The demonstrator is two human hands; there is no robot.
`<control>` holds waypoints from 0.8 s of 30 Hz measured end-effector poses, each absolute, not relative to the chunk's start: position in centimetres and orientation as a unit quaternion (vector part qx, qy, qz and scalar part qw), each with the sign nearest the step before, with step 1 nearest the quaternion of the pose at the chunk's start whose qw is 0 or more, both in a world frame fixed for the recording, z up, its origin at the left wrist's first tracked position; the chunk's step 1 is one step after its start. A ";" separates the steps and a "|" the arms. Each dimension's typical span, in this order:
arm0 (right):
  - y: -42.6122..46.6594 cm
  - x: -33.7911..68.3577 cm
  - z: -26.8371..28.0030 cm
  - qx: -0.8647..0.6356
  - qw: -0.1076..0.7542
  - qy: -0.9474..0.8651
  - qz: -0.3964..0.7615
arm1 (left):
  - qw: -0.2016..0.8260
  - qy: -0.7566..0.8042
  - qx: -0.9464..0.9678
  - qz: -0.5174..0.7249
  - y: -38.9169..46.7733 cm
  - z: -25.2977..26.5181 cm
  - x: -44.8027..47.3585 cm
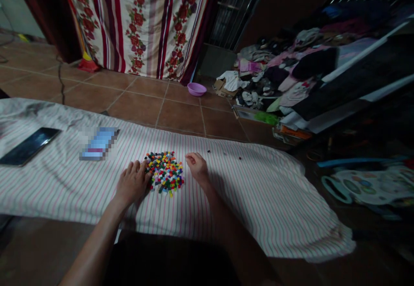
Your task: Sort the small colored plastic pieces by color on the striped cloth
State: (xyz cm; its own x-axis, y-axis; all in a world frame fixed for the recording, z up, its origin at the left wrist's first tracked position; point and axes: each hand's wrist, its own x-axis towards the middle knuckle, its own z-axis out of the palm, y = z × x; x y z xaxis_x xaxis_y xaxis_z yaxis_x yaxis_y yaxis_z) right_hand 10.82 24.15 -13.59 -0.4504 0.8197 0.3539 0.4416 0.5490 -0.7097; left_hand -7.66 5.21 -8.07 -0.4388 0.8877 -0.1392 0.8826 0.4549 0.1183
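Note:
A pile of small, many-coloured, cube-like pieces (164, 171) lies on a striped cloth (252, 199). At the pile's left edge my left hand (133, 180) rests palm down with its fingers stretched out, the fingertips touching the outer pieces. My right hand (198, 167) is just right of the pile, apart from it, with fingers curled and thumb and forefinger pinched together. Whatever those fingers may hold is too small or hidden to make out. Farther right on the cloth sit two tiny dark pieces, one of them a dark red-brown piece (239, 158).
A phone with a blurred screen (98, 144) and a dark tablet (29, 146) lie on the cloth to the left. Beyond are a tiled floor (142, 100), a purple basin (196, 89), a flowered curtain (139, 23) and heaped clothes (274, 70). A baby walker-like item (371, 187) stands right.

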 end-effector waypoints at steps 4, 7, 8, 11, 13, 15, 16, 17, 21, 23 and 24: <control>23.3 8.7 -12.9 -0.364 0.318 -0.833 0.269 | 0.110 0.839 0.533 0.022 4.9 -7.6 -7.6; 22.9 7.6 -12.7 -0.348 0.301 -0.847 0.268 | 0.124 0.837 0.532 0.030 4.8 -7.2 -7.7; 22.8 7.3 -12.6 -0.348 0.296 -0.849 0.265 | 0.127 0.835 0.534 0.031 4.7 -7.1 -7.7; 22.5 6.6 -12.7 -0.359 0.285 -0.853 0.250 | 0.134 0.832 0.538 0.033 4.7 -6.9 -7.7; 22.5 6.3 -12.8 -0.366 0.276 -0.855 0.243 | 0.139 0.831 0.538 0.033 4.7 -6.7 -7.7; 22.4 6.1 -12.8 -0.375 0.266 -0.856 0.236 | 0.144 0.832 0.535 0.032 4.7 -6.5 -7.7; 22.4 6.0 -12.8 -0.379 0.260 -0.857 0.232 | 0.147 0.831 0.535 0.031 4.7 -6.4 -7.7; 22.4 5.9 -12.7 -0.382 0.254 -0.859 0.228 | 0.150 0.831 0.535 0.031 4.7 -6.4 -7.7; 22.0 5.7 -12.5 -0.383 0.241 -0.866 0.213 | 0.161 0.830 0.533 0.028 4.7 -6.2 -7.6; 21.5 5.7 -12.6 -0.384 0.244 -0.866 0.209 | 0.164 0.831 0.531 0.024 4.7 -6.1 -7.6; 21.2 5.7 -12.7 -0.387 0.245 -0.865 0.206 | 0.164 0.831 0.531 0.022 4.8 -6.0 -7.5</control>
